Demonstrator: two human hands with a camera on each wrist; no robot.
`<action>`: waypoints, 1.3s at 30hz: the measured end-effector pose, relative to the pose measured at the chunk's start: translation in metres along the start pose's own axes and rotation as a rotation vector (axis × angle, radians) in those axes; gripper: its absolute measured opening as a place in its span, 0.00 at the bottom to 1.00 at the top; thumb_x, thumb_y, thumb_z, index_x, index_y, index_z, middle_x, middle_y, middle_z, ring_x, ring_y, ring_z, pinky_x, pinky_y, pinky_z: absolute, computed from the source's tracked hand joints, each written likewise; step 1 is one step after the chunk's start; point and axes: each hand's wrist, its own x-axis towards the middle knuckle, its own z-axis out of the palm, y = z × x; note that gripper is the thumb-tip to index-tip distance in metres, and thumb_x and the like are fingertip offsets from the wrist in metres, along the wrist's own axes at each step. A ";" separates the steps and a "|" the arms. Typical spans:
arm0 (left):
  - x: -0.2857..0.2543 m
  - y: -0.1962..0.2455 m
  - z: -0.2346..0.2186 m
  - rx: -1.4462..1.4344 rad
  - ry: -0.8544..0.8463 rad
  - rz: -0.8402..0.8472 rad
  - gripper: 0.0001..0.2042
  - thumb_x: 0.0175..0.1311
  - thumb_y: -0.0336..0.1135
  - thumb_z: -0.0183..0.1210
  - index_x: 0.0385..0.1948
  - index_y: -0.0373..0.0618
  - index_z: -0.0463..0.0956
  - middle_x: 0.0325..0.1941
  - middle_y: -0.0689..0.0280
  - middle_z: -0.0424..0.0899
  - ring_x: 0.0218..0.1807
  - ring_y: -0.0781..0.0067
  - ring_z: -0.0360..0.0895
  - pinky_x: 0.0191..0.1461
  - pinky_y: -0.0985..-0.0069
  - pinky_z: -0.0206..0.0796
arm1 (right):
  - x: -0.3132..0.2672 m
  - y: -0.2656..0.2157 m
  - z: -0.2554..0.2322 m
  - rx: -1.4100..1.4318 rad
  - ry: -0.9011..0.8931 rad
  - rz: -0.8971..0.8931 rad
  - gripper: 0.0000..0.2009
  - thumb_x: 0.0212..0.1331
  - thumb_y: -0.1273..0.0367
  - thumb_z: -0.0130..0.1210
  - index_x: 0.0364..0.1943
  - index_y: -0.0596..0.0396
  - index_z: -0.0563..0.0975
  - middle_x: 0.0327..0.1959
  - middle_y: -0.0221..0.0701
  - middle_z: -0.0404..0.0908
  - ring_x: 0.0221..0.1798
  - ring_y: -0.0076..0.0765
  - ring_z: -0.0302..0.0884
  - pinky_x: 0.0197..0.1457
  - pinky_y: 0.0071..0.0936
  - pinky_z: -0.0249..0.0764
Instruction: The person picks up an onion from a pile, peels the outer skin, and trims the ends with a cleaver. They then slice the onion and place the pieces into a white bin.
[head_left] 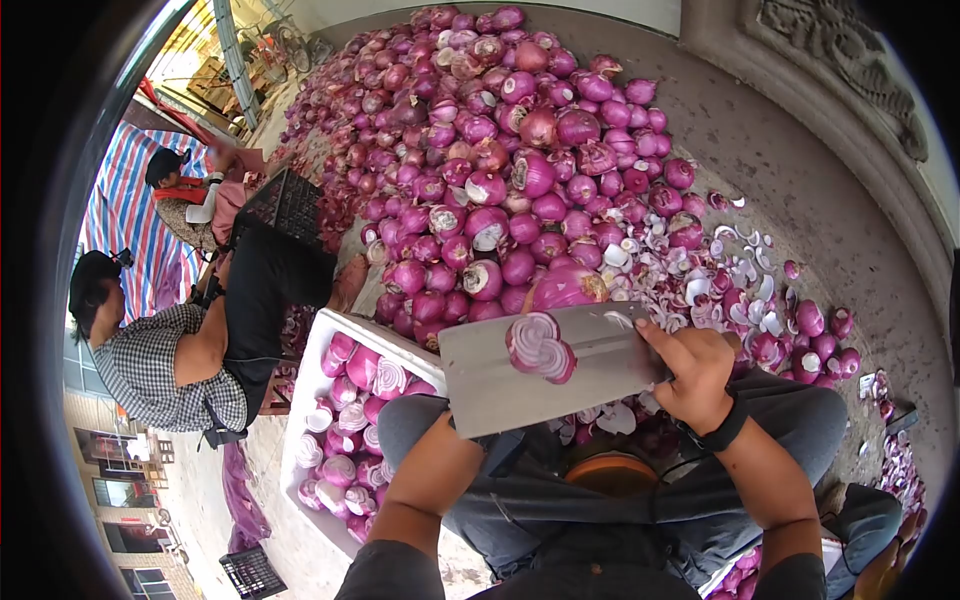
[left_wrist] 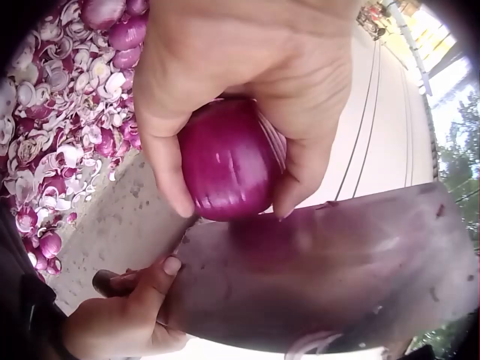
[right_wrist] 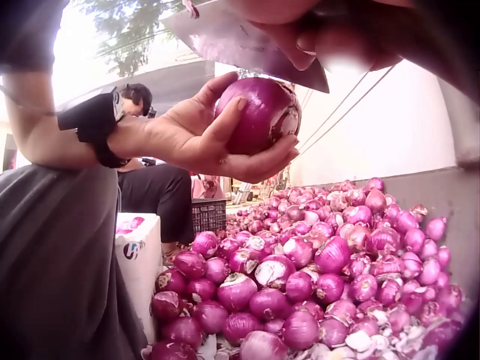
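Observation:
My left hand [left_wrist: 244, 60] grips a peeled red onion [left_wrist: 229, 161], thumb and fingers curled round its sides. In the head view the blade hides most of this hand, and the onion [head_left: 568, 287] shows just past its far edge. My right hand [head_left: 695, 375] holds a wide-bladed cleaver [head_left: 610, 350] by the handle end, a finger laid along the blade. Cut onion slices [head_left: 540, 347] with pale rings lie on the flat of the blade. In the left wrist view the blade's edge is right at the onion's underside.
A big heap of red onions [head_left: 540, 130] spreads ahead, with peelings [head_left: 735, 270] at its right. A white foam box [head_left: 300, 430] of peeled onions stands at my left. Beyond it sits a person in a checked shirt [head_left: 170, 380], near a black crate [head_left: 285, 205].

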 end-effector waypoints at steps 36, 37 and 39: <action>0.001 0.013 0.049 0.101 0.034 -0.099 0.21 0.61 0.36 0.57 0.56 0.45 0.68 0.52 0.59 0.77 0.51 0.62 0.77 0.58 0.61 0.68 | -0.016 0.036 0.008 -0.182 -0.052 0.050 0.31 0.31 0.76 0.56 0.51 0.51 0.76 0.19 0.32 0.69 0.24 0.43 0.70 0.29 0.37 0.64; 0.001 0.011 0.058 0.100 0.032 -0.095 0.21 0.61 0.36 0.57 0.56 0.45 0.68 0.52 0.59 0.77 0.51 0.62 0.77 0.58 0.61 0.68 | -0.018 0.038 0.009 -0.183 -0.053 0.046 0.31 0.31 0.76 0.56 0.51 0.51 0.76 0.19 0.32 0.69 0.24 0.43 0.70 0.29 0.37 0.64; 0.002 0.008 0.069 0.396 0.325 0.006 0.21 0.59 0.32 0.56 0.56 0.43 0.68 0.52 0.58 0.78 0.50 0.61 0.78 0.59 0.61 0.67 | -0.023 0.042 0.011 -0.124 -0.062 0.065 0.30 0.31 0.76 0.57 0.51 0.51 0.76 0.20 0.33 0.71 0.24 0.44 0.70 0.29 0.38 0.64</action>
